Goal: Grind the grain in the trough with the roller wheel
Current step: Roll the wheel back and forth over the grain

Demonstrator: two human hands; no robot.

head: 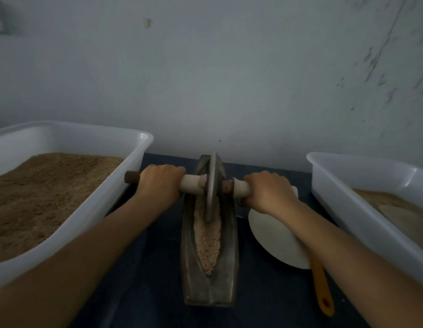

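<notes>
A long grey boat-shaped trough (229, 263) lies lengthwise in front of me, its groove filled with pale crushed grain (209, 245). A grey metal roller wheel (212, 185) stands upright in the groove toward the far end. Its axle handle (194, 183) runs left to right through the wheel. My left hand (158, 185) grips the axle left of the wheel, my right hand (268, 192) grips it on the right. Both fists are curled round the handle.
A white plastic tub (125, 185) full of brown grain stands at the left, another white tub (342, 202) with some meal at the right. A white plate (274, 237) and an orange tool handle (322, 290) lie under my right forearm. A grey wall rises just behind.
</notes>
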